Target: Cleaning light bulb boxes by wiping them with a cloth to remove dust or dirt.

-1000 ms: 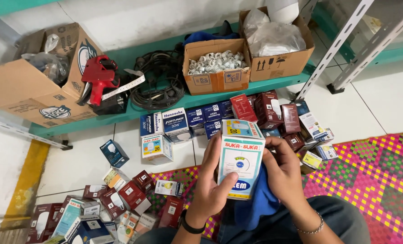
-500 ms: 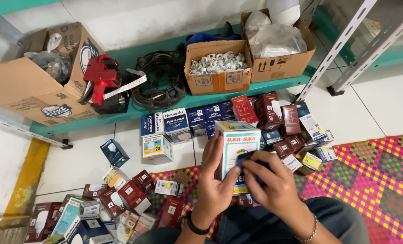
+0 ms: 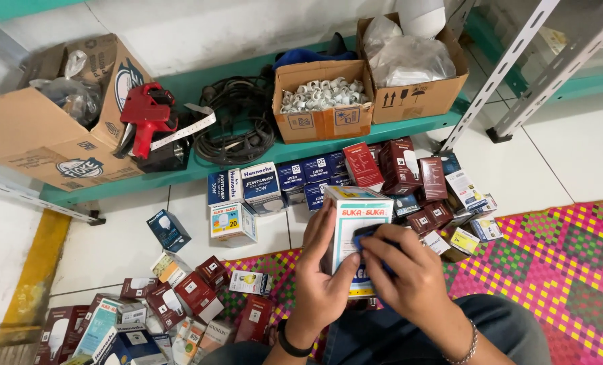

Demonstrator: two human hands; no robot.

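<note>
Gripping the white bulb box (image 3: pixel 351 230) upright along its left side, the left hand (image 3: pixel 322 284) has its fingers closed around the box above the woven mat (image 3: pixel 551 263). The right hand (image 3: pixel 409 280) presses a blue cloth (image 3: pixel 369 236) against the box front, fingers curled. Small boxes (image 3: pixel 180 297) lie scattered on the floor (image 3: pixel 112 243) by the shelf edge (image 3: pixel 247 165).

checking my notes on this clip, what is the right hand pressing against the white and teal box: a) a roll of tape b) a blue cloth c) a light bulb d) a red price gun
b: the right hand presses a blue cloth against the front of the white and teal box, which the left hand grips by its side; the red price gun lies untouched on the green shelf.
</note>
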